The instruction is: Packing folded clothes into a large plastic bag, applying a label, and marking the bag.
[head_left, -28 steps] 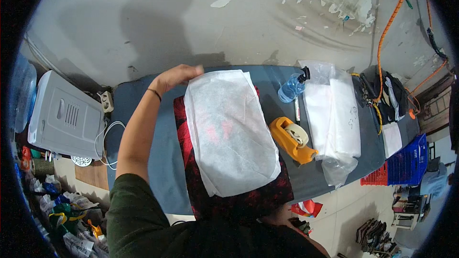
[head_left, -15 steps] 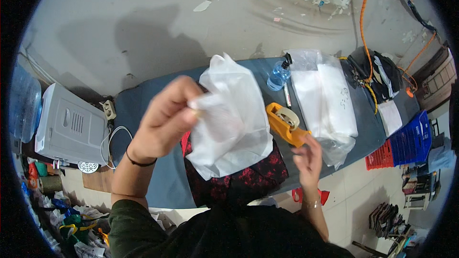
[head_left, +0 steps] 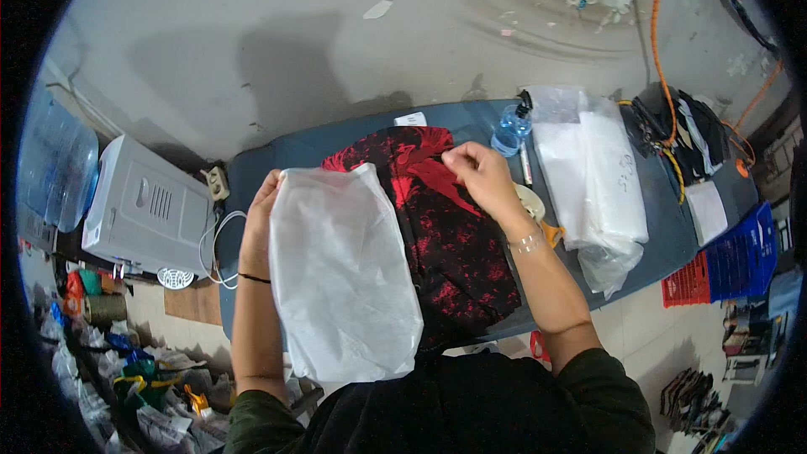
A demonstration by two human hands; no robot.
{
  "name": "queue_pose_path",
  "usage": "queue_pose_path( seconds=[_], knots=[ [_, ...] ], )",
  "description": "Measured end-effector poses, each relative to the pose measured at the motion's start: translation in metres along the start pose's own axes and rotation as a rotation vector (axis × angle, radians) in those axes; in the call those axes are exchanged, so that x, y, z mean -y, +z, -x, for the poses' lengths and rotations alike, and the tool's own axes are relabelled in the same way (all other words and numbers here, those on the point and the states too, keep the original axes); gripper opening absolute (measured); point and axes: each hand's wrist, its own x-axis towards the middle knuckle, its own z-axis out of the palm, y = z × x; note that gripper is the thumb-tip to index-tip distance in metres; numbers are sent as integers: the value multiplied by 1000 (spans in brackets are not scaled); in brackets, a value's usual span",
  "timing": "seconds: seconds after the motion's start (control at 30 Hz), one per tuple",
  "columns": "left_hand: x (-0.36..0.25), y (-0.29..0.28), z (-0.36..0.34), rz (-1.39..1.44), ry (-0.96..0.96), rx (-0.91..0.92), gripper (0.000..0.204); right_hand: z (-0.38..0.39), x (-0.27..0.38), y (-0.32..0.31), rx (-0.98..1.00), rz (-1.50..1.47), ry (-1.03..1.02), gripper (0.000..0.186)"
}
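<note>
My left hand (head_left: 262,206) grips the upper left corner of a white translucent plastic bag (head_left: 345,277). The bag hangs flat over the left part of a folded black and red patterned garment (head_left: 458,261). Above the garment's upper right part is my right hand (head_left: 483,172), its fingers curled together in a pinch. Whatever they hold, if anything, is too small or hidden to make out. Beside my right wrist, a roll of tape (head_left: 530,202) in a yellow dispenser (head_left: 552,234) is partly covered by the forearm.
On the blue-grey table (head_left: 277,160) stand a spray bottle (head_left: 510,130) of blue liquid, a marker (head_left: 526,164) and a stack of white plastic bags (head_left: 588,176). A grey-white appliance (head_left: 147,206) is at left; red (head_left: 685,280) and blue (head_left: 740,252) crates at right.
The white bag has come down and left from in front of me and now hangs straight, uncovering the garment. My right hand has moved from the tape dispenser to above the garment.
</note>
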Motion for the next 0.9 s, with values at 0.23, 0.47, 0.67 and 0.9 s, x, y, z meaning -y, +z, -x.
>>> queue_pose_path(
  seconds=[0.23, 0.47, 0.67, 0.9],
  knots=[
    [-22, 79, 48, 412, 265, 134, 16, 66, 57, 34, 480, -488, -104, 105],
    [-43, 87, 23, 385, 300, 53, 19, 88, 86, -14, 415, -879, -241, 94],
    [35, 7, -68, -406, 101, -194, 16, 57, 23, -6, 380, -82, 121, 66],
    [55, 96, -1, -1330, 432, -122, 56, -20, 10, -13, -62, 214, -113, 48]
  ],
)
